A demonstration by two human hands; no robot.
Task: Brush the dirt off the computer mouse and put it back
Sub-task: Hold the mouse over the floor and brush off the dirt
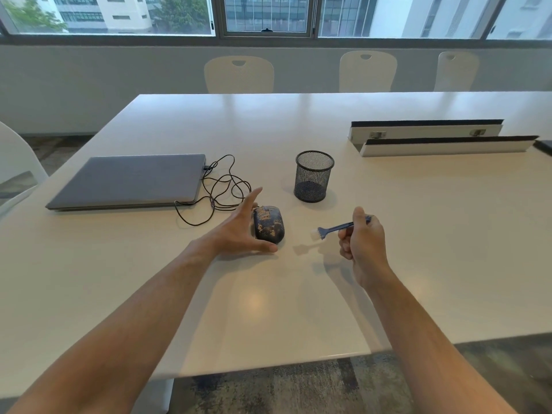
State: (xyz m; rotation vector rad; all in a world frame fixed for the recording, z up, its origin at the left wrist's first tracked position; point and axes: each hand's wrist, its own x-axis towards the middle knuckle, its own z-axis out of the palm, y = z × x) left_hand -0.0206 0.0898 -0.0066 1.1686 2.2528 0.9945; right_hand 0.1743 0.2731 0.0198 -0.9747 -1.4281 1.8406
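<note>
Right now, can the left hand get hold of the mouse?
Probably yes. The left hand is open beside the mouse, with its thumb at the near end, and nothing lies between them. The right hand holds the brush off to the side.

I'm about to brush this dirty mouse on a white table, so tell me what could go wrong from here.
1. The dirt caked on the mouse will likely land on the white table and need wiping.
2. Lifting the mouse with the left hand may drag its tangled cable, which is plugged into the closed laptop.
3. The brush in the right hand has a small head, so crusted patches may resist.
</note>
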